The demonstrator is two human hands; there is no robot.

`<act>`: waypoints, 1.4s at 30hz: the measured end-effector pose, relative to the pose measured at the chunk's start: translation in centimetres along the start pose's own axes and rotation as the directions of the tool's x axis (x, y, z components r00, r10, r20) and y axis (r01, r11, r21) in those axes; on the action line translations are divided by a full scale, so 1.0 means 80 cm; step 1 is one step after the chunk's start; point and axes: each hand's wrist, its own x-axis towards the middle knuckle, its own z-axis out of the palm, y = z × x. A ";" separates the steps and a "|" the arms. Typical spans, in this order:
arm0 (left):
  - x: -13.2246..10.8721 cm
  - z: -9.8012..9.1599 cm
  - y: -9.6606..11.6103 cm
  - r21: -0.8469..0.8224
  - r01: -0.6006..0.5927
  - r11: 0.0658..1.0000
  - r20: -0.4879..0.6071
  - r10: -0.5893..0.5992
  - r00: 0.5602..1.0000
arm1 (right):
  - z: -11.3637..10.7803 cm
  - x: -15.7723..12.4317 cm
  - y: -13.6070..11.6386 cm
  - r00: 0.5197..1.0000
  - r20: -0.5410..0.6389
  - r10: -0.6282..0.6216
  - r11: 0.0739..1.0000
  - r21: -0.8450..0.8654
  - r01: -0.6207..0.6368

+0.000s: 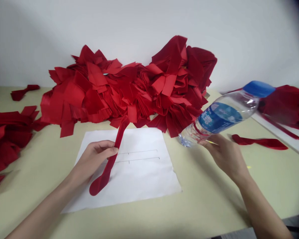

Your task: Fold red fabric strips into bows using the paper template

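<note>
Leftmost red pile (7,137) cut off at the edge, lettering (207,119) on bottle (223,115) blurred

Person's own body: 2 hands and 2 forearms in view. Left hand (97,156): bare, slim, slender thumb (111,151) tapering to a rounded tip. Right hand (223,156): likewise bare, back smooth, fingers partly hidden. Left forearm (47,202): uncovered up to the frame edge, slim, narrowing towards the wrist. Right forearm (260,202): same build, also uncovered to the frame edge. Fingernail detail: too blurred to record.
</note>
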 end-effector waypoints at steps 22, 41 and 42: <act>0.002 0.000 -0.003 0.015 -0.014 1.000 0.013 0.013 1.000 | -0.024 -0.023 0.003 0.984 -0.176 -0.036 0.985 0.160 0.064; 0.000 0.001 0.000 0.020 -0.029 0.999 0.011 0.029 1.000 | -0.009 0.005 0.016 0.955 -0.281 -0.095 0.994 0.018 0.104; 0.000 0.001 0.000 0.021 -0.031 0.999 0.012 0.031 0.999 | -0.009 -0.002 0.012 0.947 -0.287 -0.147 0.989 -0.044 0.140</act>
